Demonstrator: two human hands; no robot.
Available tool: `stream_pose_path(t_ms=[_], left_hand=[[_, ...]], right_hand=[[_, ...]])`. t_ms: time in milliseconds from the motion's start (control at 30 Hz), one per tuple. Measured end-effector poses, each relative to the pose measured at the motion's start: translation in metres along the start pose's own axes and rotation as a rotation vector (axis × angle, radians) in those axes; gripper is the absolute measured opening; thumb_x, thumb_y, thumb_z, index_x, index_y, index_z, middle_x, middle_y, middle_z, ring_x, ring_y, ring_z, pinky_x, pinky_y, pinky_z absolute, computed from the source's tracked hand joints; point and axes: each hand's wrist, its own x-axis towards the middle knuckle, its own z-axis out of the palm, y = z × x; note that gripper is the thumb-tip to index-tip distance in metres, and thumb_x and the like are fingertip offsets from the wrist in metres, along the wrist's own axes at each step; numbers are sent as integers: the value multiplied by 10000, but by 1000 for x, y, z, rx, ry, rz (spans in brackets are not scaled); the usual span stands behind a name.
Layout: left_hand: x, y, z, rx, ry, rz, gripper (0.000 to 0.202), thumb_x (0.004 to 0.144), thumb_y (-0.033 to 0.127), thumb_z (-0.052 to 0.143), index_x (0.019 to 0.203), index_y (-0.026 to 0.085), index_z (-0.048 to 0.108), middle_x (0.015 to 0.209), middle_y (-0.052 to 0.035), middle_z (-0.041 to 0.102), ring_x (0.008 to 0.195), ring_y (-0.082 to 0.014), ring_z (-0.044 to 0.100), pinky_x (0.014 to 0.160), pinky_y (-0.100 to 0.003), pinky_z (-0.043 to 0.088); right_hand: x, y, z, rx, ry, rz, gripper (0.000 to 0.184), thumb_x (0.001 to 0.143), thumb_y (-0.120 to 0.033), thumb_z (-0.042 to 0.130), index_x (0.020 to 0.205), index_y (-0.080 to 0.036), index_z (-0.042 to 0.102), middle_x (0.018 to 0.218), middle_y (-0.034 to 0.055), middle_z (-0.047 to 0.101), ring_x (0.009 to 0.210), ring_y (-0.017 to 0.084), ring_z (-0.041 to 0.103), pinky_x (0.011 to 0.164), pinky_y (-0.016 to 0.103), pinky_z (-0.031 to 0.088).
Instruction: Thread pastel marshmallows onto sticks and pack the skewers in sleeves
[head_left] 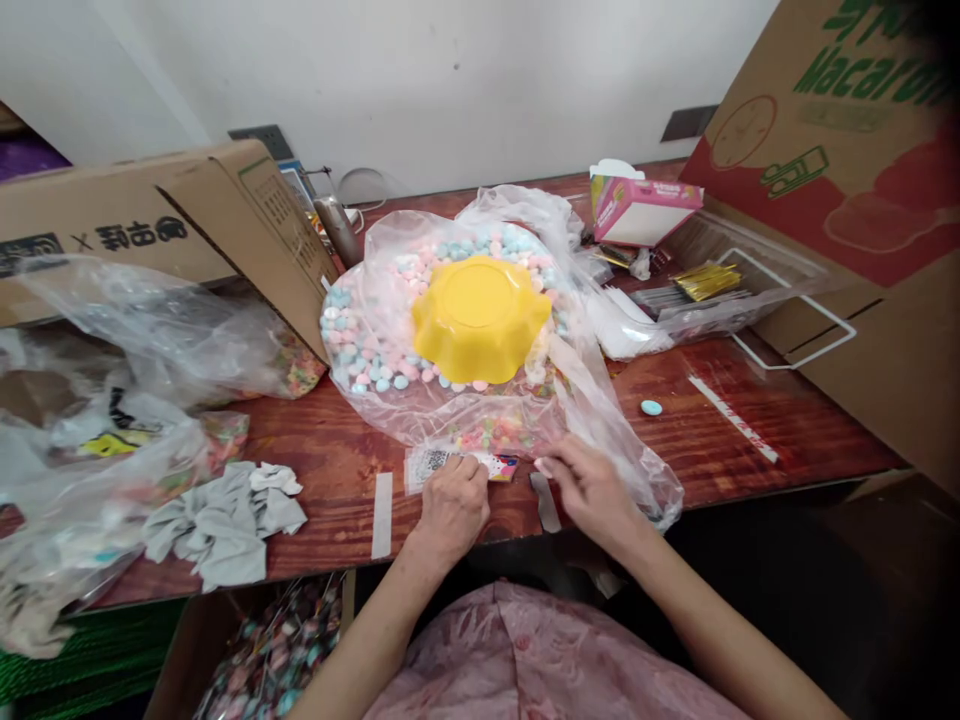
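My left hand (pixel 455 503) lies with curled fingers on a small clear packet (pixel 415 470) with a printed QR code and a colourful end, flat near the table's front edge. To its right, my right hand (pixel 592 490) is closed in a pinch just past the packet's end. Whatever is between those fingertips is too small to make out. A large clear plastic bag (pixel 390 420) spreads out behind both hands, full of pink, blue and white candies (pixel 367 365). On these candies a yellow wavy-edged bowl (pixel 480 315) rests upside down. Small multicoloured gummy-like pieces (pixel 495 432) show through the bag's near side.
Cardboard boxes stand left (pixel 247 240) and right (pixel 847 200). A clear bin (pixel 750 300) holds gold ties (pixel 705 282). One blue candy (pixel 651 408) lies apart. Grey cloth (pixel 217 525) and plastic bags (pixel 150 420) crowd the left. Below is a box of wrapped sweets (pixel 277 640).
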Motion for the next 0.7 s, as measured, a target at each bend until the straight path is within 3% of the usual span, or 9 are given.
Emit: stream_pose_path(t_ms=[133, 267, 333, 433, 567, 700], left_hand=[[-3, 1, 1, -19, -1, -22, 200, 848, 26, 537, 757, 169, 644, 787, -52, 647, 781, -202, 570, 668, -315, 428], [-6, 2, 2, -17, -9, -24, 162, 876, 62, 550, 851, 167, 671, 854, -55, 656, 816, -213, 575, 681, -323, 457], [-7, 1, 2, -11, -2, -1, 173, 870, 49, 547, 897, 159, 677, 878, -63, 659, 827, -218, 577, 694, -327, 471], [-7, 2, 2, 2, 8, 14, 204, 839, 8, 539, 870, 159, 673, 862, -63, 661, 815, -221, 583, 689, -328, 478], [-3, 6, 2, 6, -21, -39, 230, 816, -16, 530, 738, 165, 649, 782, -58, 652, 774, -211, 597, 663, -318, 471], [4, 3, -6, -37, -159, -112, 200, 867, 49, 536, 759, 154, 668, 821, -71, 671, 826, -217, 621, 695, -325, 488]], right_hand=[[-1, -5, -40, 346, 203, 144, 292, 941, -492, 514, 880, -219, 596, 822, 49, 624, 621, 149, 546, 451, 243, 336], [-3, -9, -92, 755, 363, 335, 375, 845, -616, 603, 968, -265, 645, 1000, 85, 670, 771, 187, 605, 445, 223, 320], [2, 0, -119, 564, 419, 318, 405, 856, -647, 541, 961, -269, 644, 974, 75, 656, 743, 176, 574, 471, 238, 334], [19, 29, -143, 93, 476, 288, 362, 818, -586, 556, 908, -239, 612, 892, 48, 614, 655, 149, 500, 512, 263, 349], [46, 72, -132, -142, 386, 321, 303, 686, -478, 718, 783, -203, 636, 789, 41, 579, 706, 181, 507, 627, 308, 405], [59, 90, -114, -234, 275, 301, 224, 679, -364, 738, 651, -202, 586, 747, 44, 554, 732, 199, 524, 682, 332, 420]])
